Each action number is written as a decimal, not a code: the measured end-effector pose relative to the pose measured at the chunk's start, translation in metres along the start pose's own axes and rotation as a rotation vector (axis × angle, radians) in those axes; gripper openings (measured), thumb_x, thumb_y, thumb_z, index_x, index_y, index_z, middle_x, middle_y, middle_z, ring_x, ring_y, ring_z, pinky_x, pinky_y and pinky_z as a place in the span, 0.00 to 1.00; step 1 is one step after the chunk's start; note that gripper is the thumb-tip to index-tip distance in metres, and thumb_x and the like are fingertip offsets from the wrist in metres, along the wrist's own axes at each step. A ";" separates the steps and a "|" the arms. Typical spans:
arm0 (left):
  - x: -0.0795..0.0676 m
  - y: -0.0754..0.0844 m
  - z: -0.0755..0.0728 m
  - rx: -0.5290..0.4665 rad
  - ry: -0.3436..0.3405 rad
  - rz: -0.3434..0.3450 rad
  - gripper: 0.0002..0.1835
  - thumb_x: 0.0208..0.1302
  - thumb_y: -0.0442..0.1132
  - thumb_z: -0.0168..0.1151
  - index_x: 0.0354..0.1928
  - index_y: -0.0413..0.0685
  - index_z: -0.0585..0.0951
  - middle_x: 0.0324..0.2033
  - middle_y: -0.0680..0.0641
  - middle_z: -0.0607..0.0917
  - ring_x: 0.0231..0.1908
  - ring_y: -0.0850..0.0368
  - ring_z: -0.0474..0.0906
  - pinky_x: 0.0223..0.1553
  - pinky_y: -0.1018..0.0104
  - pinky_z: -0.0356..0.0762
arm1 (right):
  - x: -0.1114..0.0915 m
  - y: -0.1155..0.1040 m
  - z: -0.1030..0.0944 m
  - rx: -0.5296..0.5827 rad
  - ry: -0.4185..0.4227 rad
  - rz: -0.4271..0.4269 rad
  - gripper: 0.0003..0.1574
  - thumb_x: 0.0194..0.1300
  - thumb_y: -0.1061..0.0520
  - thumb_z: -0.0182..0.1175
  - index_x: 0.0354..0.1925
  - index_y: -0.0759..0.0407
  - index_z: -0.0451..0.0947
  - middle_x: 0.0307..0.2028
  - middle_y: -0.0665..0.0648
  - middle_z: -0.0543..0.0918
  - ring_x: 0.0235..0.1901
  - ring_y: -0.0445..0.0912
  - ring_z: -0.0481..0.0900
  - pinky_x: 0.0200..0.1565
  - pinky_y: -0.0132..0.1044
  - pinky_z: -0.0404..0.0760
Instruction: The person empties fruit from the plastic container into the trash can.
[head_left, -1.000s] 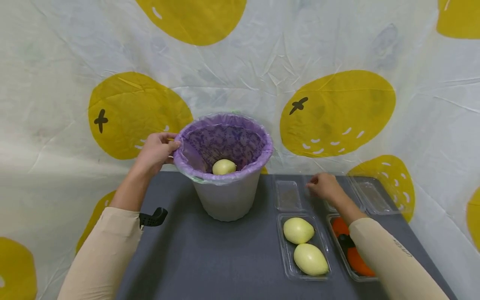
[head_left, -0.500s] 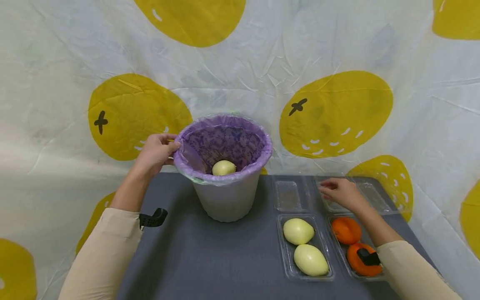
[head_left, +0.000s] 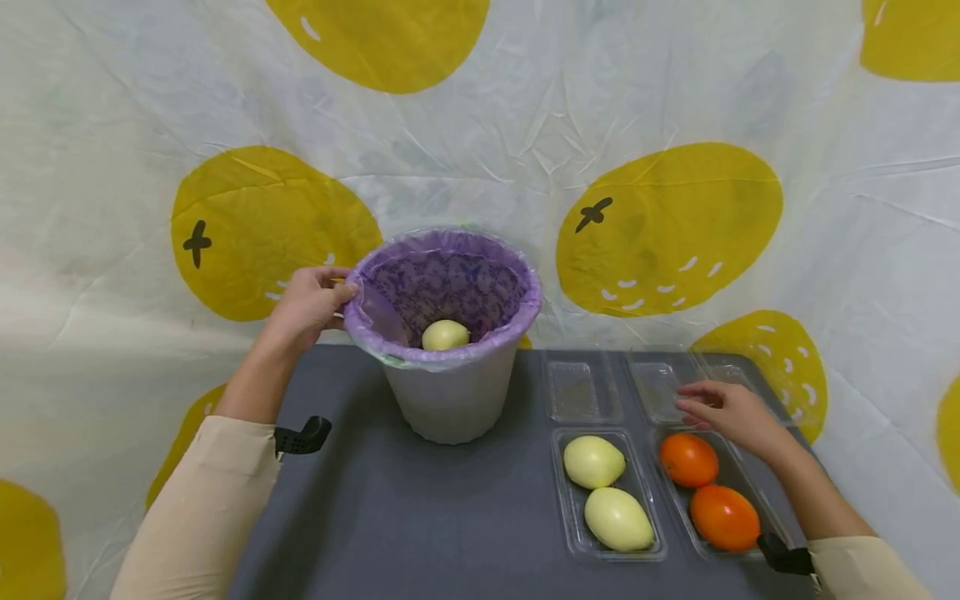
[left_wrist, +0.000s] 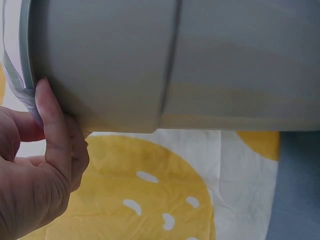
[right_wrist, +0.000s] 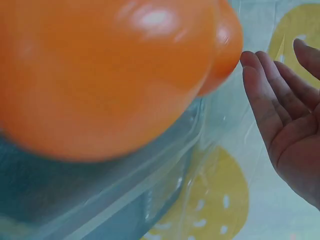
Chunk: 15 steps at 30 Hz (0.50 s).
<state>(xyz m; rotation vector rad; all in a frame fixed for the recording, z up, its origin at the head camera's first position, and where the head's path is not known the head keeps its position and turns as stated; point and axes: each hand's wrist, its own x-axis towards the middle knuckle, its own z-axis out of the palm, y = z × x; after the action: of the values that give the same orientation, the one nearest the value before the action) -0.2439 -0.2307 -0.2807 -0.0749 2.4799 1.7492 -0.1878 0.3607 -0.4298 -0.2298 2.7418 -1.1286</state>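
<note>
My left hand [head_left: 306, 308] pinches the left rim of a light grey bucket [head_left: 450, 404], thumb on the purple patterned bag [head_left: 450, 283] that lines it. In the left wrist view, curled fingers [left_wrist: 54, 135] hold the edge against the bucket's outer wall [left_wrist: 110, 70]. One pale yellow-green fruit [head_left: 446, 335] lies inside the bag. Over the far end of a clear plastic box [head_left: 750, 479], my right hand [head_left: 731, 412] hovers with nothing in it, fingers relaxed. Two smooth orange fruits [head_left: 725, 517] sit in that box, just below the hand.
Left of the orange fruits, another clear box [head_left: 573, 533] holds two pale yellow-green fruits [head_left: 618, 518]. Behind stand clear lids [head_left: 577, 392] on the dark grey table [head_left: 420, 517]. A sheet with a yellow fruit print [head_left: 667, 229] hangs behind.
My right hand has drawn back toward me and to the right, from the far lids to above the orange fruits, and its fingers have spread. The left hand stays on the rim.
</note>
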 end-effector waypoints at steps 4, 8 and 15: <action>-0.002 0.000 0.000 0.003 0.001 -0.004 0.27 0.80 0.39 0.53 0.75 0.35 0.66 0.46 0.43 0.76 0.32 0.63 0.83 0.34 0.69 0.87 | -0.014 0.016 -0.005 -0.029 -0.007 0.023 0.34 0.77 0.46 0.60 0.65 0.71 0.74 0.52 0.70 0.86 0.40 0.48 0.90 0.40 0.39 0.89; -0.002 0.001 0.001 -0.006 -0.003 -0.007 0.28 0.80 0.39 0.53 0.76 0.36 0.65 0.47 0.44 0.75 0.32 0.63 0.82 0.34 0.70 0.86 | -0.025 0.028 -0.012 -0.041 -0.002 0.038 0.33 0.77 0.47 0.60 0.64 0.72 0.74 0.50 0.70 0.87 0.38 0.47 0.91 0.39 0.37 0.89; 0.000 0.002 0.000 -0.012 0.003 -0.010 0.27 0.80 0.39 0.53 0.75 0.36 0.66 0.46 0.45 0.77 0.31 0.63 0.82 0.34 0.70 0.86 | -0.033 0.050 -0.021 0.001 -0.022 0.110 0.34 0.78 0.50 0.58 0.64 0.80 0.72 0.51 0.73 0.85 0.38 0.38 0.89 0.40 0.34 0.89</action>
<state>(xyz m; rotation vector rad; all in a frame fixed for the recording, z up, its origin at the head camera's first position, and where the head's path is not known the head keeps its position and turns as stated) -0.2438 -0.2303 -0.2788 -0.0909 2.4662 1.7616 -0.1638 0.4175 -0.4473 -0.0889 2.6980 -1.0920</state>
